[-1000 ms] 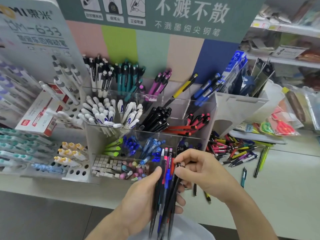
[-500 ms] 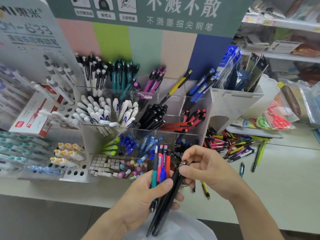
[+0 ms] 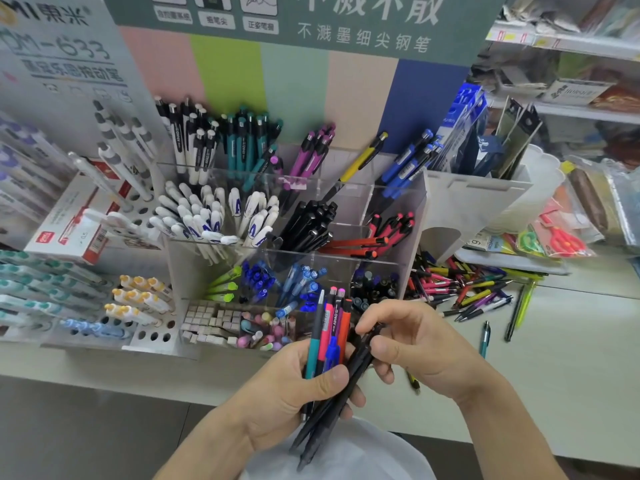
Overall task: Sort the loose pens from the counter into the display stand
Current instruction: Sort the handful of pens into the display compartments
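Gripping a bundle of coloured pens upright in the left hand, thumb curling across them; right hand is pinching the top of two black pens slanting out of that bundle. Display stand just behind is sitting with clear compartments holding white pens, black pens, red-black pens, blue pens. Loose pens are lying heaped on the counter right of the stand.

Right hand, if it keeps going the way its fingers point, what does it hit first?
The right hand points left, its fingers already pinching the black pens. Past them, probably the coloured pens in the left hand; depth unclear.
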The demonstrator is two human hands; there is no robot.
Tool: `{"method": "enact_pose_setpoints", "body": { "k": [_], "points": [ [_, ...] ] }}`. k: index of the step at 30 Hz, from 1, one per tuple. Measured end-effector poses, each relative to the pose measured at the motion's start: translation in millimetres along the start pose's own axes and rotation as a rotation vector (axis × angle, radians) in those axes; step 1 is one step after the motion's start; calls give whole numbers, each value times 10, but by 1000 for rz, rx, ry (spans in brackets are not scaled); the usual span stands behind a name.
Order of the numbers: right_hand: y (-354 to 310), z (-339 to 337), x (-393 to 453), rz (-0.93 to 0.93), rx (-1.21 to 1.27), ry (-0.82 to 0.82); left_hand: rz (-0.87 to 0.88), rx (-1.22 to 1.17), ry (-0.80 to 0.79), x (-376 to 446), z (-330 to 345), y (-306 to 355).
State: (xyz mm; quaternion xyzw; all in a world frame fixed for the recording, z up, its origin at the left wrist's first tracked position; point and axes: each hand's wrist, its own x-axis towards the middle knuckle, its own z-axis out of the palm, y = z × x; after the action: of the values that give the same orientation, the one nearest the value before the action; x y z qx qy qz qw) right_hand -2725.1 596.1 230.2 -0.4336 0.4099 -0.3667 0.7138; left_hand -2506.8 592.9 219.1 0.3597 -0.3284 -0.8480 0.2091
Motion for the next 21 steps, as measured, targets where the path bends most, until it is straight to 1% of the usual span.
{"method": "enact_pose_setpoints", "body": {
  "k": [4, 6, 10, 14, 18, 21],
  "points": [
    [61, -7, -4, -20, 7, 43, -9, -22, 20, -4, 2, -32],
    [92, 4, -5, -33, 0, 55, -24, -32, 57, -12, -1, -35],
    [62, 62, -7, -4, -145, 113, -26, -31, 149, -5, 34, -49],
    [27, 60, -10, 16, -208, 133, -34, -33, 194, 0, 73, -47],
    [48, 5, -26, 46, -211, 183, -31, -44, 228, -3, 84, -25],
    [-21, -59, -74, 24, -176, 209, -42, -81, 231, -20, 80, 0]
  ]
}}
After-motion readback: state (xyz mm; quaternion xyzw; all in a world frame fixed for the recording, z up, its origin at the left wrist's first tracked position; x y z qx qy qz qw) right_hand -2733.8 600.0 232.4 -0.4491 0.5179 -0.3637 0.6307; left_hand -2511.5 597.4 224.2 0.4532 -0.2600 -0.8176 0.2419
